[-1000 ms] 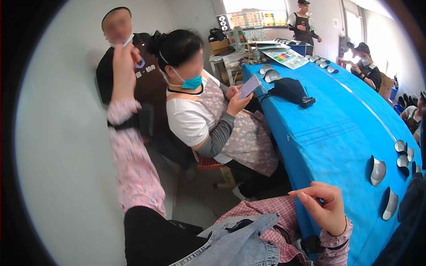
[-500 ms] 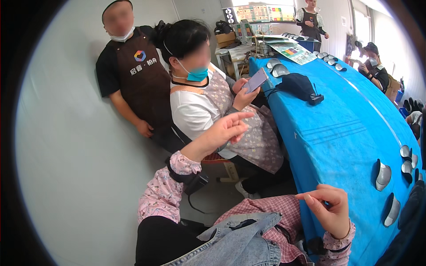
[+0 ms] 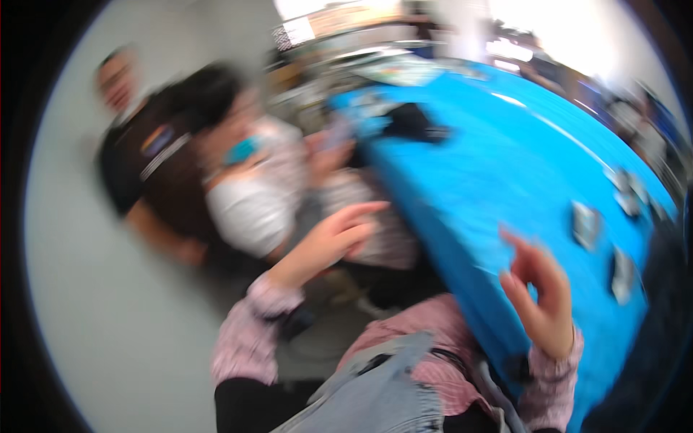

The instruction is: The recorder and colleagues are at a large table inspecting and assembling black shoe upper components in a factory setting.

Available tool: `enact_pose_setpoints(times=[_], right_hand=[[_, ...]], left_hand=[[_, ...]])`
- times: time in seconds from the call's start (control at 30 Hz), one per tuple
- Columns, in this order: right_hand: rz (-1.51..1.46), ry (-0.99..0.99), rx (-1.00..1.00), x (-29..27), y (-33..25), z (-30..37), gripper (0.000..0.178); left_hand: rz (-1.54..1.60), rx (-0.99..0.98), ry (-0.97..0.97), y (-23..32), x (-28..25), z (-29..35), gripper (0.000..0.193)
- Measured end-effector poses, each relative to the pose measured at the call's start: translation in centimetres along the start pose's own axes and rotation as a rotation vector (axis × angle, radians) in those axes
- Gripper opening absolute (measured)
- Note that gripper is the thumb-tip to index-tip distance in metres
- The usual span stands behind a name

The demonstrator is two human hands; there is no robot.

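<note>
My left hand point(image 3: 328, 244) hangs in the air left of the table, its index finger stretched out and the other fingers partly bent. Nothing shows in it. Over the near edge of the blue-covered table point(image 3: 498, 187) is my right hand point(image 3: 541, 299), thumb and index finger spread with a gap between them and no object held. Closest to it on the cloth are two curved grey pieces with dark edges, one piece point(image 3: 585, 225) above the other piece point(image 3: 621, 276). Motion blurs the picture.
A seated person point(image 3: 253, 209) in a teal mask holds a phone by the table's left side. Behind stands another person point(image 3: 162, 155) in a brown apron. A dark cloth item point(image 3: 411, 121) lies farther up the table, with more curved pieces point(image 3: 626, 191) at the right.
The view has swung right, so people and table appear shifted left. My right hand has risen, its index finger now pointing upward and farther from the thumb.
</note>
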State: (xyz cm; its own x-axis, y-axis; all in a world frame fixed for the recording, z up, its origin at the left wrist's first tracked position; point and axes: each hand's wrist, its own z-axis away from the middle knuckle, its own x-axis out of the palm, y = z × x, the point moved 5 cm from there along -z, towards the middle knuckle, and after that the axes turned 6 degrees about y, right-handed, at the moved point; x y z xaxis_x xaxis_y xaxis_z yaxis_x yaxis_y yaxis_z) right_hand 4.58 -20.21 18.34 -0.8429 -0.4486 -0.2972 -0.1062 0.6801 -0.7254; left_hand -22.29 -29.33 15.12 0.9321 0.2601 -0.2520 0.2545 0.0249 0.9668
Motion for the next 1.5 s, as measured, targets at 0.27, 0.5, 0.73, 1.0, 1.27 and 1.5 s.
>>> enact_pose_setpoints(times=[0.27, 0.5, 0.73, 1.0, 1.27, 1.5], right_hand=[[1.127, 1.018, 0.177, -41.5, -5.4, 13.6, 0.058], [2.084, 1.1, 1.104, -60.0, -27.3, 40.8, 0.059], [1.845, 1.329, 1.354, -62.5, -25.2, 41.2, 0.063], [1.891, 1.318, 1.242, -68.6, -24.0, 42.2, 0.054], [1.826, 1.252, 1.087, -71.3, -23.2, 45.7, 0.056], [2.032, 1.173, 0.857, -71.6, -28.6, 45.8, 0.063]], left_hand=[[0.162, 0.059, -0.234, 1.6, 13.8, -5.6, 0.039], [-0.308, 0.134, -0.779, -4.0, 24.9, -8.2, 0.031], [-1.094, 0.611, -0.83, -6.7, 26.3, -5.8, 0.046], [-1.118, 0.712, -0.578, -8.0, 27.4, -6.5, 0.035], [-1.086, 0.651, -0.604, -4.5, 29.1, -6.2, 0.03], [-0.88, 0.717, -0.726, -5.4, 29.0, -6.3, 0.03]])
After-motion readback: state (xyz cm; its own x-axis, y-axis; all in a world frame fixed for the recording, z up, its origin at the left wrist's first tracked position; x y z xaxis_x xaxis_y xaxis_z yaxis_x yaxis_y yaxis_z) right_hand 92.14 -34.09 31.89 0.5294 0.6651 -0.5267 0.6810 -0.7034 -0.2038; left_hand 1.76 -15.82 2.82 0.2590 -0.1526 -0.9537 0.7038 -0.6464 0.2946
